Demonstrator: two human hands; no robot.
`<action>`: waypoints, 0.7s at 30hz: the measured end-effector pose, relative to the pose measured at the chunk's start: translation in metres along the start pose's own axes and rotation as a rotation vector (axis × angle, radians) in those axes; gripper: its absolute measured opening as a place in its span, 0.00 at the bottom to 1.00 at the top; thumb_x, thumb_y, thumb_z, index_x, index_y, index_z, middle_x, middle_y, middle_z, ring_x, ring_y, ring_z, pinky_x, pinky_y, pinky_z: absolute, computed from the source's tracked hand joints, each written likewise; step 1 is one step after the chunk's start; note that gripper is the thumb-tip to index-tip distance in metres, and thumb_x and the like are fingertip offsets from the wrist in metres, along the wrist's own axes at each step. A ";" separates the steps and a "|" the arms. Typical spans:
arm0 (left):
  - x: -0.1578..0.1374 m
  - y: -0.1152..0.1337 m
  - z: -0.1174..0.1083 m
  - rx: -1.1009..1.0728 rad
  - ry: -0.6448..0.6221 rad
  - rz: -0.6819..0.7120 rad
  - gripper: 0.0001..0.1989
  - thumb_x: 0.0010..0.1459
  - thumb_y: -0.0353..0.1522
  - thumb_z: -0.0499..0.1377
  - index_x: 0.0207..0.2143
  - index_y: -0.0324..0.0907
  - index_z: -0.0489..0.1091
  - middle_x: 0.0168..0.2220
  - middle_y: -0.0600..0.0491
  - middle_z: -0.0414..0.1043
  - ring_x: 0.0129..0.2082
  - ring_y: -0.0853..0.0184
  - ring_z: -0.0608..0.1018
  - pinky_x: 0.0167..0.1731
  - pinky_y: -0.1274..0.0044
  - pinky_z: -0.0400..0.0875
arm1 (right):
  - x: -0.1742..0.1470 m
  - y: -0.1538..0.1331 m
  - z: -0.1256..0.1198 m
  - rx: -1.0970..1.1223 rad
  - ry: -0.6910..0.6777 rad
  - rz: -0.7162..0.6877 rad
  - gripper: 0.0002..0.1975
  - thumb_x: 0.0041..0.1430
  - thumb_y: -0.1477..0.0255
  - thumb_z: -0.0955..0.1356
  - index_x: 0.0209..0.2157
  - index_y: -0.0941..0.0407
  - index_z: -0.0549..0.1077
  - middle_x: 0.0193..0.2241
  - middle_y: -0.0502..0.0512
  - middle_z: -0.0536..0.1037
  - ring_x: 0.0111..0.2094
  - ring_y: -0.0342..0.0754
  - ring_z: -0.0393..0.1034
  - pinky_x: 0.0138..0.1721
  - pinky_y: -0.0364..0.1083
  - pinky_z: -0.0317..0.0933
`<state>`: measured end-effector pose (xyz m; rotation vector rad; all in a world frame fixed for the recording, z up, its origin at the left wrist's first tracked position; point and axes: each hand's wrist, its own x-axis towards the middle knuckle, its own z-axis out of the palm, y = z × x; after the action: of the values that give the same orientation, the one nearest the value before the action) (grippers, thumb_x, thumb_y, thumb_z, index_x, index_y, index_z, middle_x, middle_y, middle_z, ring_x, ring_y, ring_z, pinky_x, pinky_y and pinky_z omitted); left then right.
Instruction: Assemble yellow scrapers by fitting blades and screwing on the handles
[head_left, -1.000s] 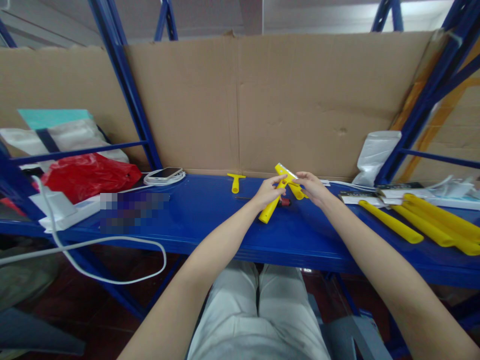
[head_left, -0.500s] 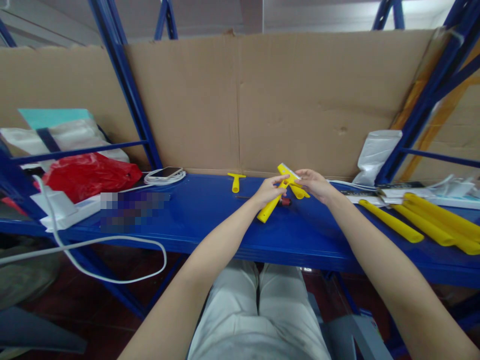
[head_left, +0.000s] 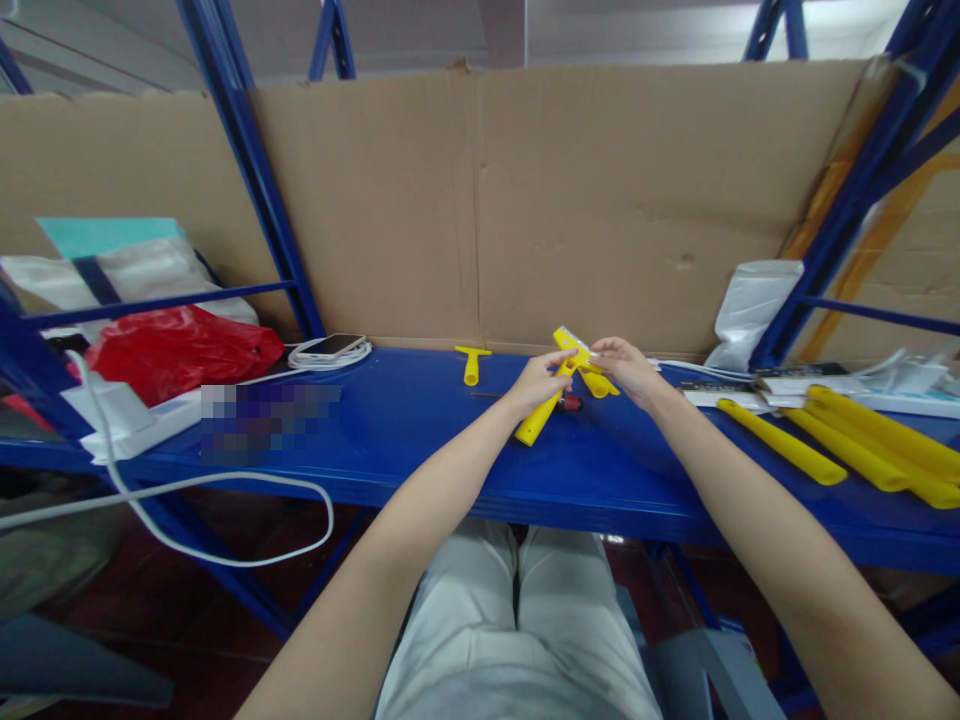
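Observation:
My left hand is closed around the handle of a yellow T-shaped scraper, which tilts with its head up and away from me. At the right end of that head, the fingers of my right hand pinch the edge, where a pale strip shows. Just behind the hands lies another yellow T-shaped piece, partly covered. A screwdriver with a dark red handle rests on the table under the scraper, its thin shaft pointing left. Farther back on the left sits one more yellow T-shaped piece.
Several long yellow tubes lie on the right of the blue table. At left are a phone on a coiled white cable, a red bag and a power strip. Cardboard closes the back.
The scraper's head has turned slightly in my hands, so its pale strip looks different. My right fingers have shifted a little along it; the left hand stays put.

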<state>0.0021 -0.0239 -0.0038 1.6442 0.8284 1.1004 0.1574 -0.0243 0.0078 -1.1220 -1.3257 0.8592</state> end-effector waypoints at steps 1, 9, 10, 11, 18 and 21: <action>0.001 -0.001 0.000 0.004 0.006 0.009 0.30 0.47 0.17 0.53 0.55 0.38 0.65 0.35 0.49 0.75 0.20 0.79 0.70 0.19 0.86 0.63 | 0.000 0.000 0.001 0.002 0.011 0.009 0.09 0.48 0.79 0.66 0.31 0.55 0.63 0.24 0.47 0.73 0.26 0.41 0.71 0.30 0.40 0.62; 0.004 -0.007 -0.004 0.352 0.059 0.197 0.28 0.50 0.19 0.53 0.55 0.39 0.63 0.51 0.45 0.68 0.41 0.67 0.74 0.41 0.76 0.70 | -0.004 -0.004 0.003 0.037 0.025 0.066 0.12 0.49 0.82 0.64 0.37 0.55 0.63 0.26 0.49 0.75 0.23 0.41 0.71 0.31 0.41 0.64; 0.003 -0.007 -0.005 0.454 0.056 0.262 0.27 0.51 0.20 0.53 0.55 0.39 0.63 0.52 0.45 0.66 0.48 0.64 0.72 0.47 0.74 0.67 | -0.004 -0.005 0.004 0.040 0.030 0.058 0.12 0.49 0.82 0.64 0.37 0.55 0.63 0.26 0.49 0.74 0.23 0.41 0.71 0.32 0.41 0.64; 0.001 -0.007 -0.006 0.563 0.045 0.311 0.27 0.52 0.20 0.53 0.55 0.39 0.63 0.53 0.45 0.66 0.52 0.62 0.68 0.51 0.73 0.63 | -0.005 -0.005 0.005 0.039 0.035 0.050 0.12 0.49 0.82 0.64 0.36 0.55 0.64 0.25 0.49 0.74 0.23 0.41 0.71 0.32 0.42 0.65; -0.014 0.001 -0.007 0.980 -0.047 0.238 0.33 0.52 0.20 0.53 0.60 0.50 0.56 0.55 0.47 0.60 0.50 0.56 0.70 0.49 0.68 0.64 | -0.008 -0.008 0.009 -0.007 0.040 -0.002 0.10 0.50 0.81 0.65 0.35 0.55 0.64 0.23 0.48 0.74 0.23 0.42 0.71 0.35 0.45 0.66; -0.013 0.001 -0.007 0.945 -0.032 0.256 0.33 0.52 0.20 0.51 0.59 0.49 0.57 0.56 0.46 0.58 0.50 0.55 0.70 0.49 0.68 0.64 | -0.009 -0.008 0.008 0.007 0.034 -0.003 0.10 0.51 0.80 0.66 0.35 0.55 0.64 0.23 0.48 0.74 0.22 0.41 0.70 0.35 0.44 0.66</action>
<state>-0.0091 -0.0332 -0.0050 2.5933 1.2479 0.8813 0.1479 -0.0338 0.0126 -1.1242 -1.2949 0.8390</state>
